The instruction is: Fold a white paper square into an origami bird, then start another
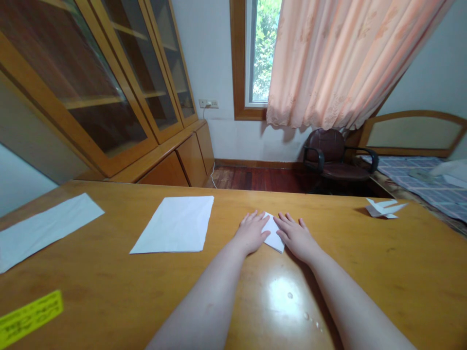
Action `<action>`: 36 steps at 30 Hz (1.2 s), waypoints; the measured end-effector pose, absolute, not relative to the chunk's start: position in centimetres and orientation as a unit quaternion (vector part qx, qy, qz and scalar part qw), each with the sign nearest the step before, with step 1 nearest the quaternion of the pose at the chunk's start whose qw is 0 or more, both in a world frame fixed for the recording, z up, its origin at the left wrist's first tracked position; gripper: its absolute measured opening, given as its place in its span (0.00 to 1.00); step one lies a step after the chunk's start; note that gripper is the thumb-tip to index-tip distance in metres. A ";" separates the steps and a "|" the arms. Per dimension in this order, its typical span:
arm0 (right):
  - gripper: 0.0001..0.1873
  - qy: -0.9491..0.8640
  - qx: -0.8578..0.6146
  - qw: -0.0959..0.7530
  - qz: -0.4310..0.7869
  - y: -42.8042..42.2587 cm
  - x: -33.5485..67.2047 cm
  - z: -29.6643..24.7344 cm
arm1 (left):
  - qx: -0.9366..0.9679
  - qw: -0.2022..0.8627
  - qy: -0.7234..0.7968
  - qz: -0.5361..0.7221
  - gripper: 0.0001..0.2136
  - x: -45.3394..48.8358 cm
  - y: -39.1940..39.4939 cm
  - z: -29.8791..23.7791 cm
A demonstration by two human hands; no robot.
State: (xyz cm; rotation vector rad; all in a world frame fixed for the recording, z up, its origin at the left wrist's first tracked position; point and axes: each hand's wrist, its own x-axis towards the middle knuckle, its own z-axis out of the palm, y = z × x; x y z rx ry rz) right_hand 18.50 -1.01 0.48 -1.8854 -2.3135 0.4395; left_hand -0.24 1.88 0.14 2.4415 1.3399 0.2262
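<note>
A small piece of folded white paper (pixel 273 236) lies flat on the wooden table between my two hands. My left hand (pixel 251 233) rests palm down on its left edge, fingers stretched out. From the other side my right hand (pixel 295 235) presses on the paper's right edge, also flat with its fingers spread. Parts of the paper are hidden under both hands. Off to the left lies a stack of white paper sheets (pixel 175 224). A folded paper figure with pointed wings (pixel 383 209) stands near the table's far right.
The wooden table (pixel 109 301) also bears a long white paper strip (pixel 47 231) at far left and a yellow label (pixel 31 316) at front left. Water drops (pixel 306 316) dot its front. Beyond stand a glass-door cabinet (pixel 160 133), an office chair (pixel 328 155) and a bed (pixel 430 180).
</note>
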 end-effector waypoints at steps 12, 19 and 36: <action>0.26 -0.744 -0.651 0.083 0.130 -0.8 18.8 0.3 | 0.866 0.198 0.456 0.060 0.39 -0.4 1.7 0.6; 0.26 -0.744 -0.648 0.088 0.134 -0.8 18.8 0.2 | 0.885 0.208 0.412 0.062 0.43 -0.5 1.6 0.7; 0.26 -0.745 -0.648 0.090 0.128 -0.9 18.8 0.3 | 0.881 0.211 0.416 0.077 0.41 -0.4 1.4 0.9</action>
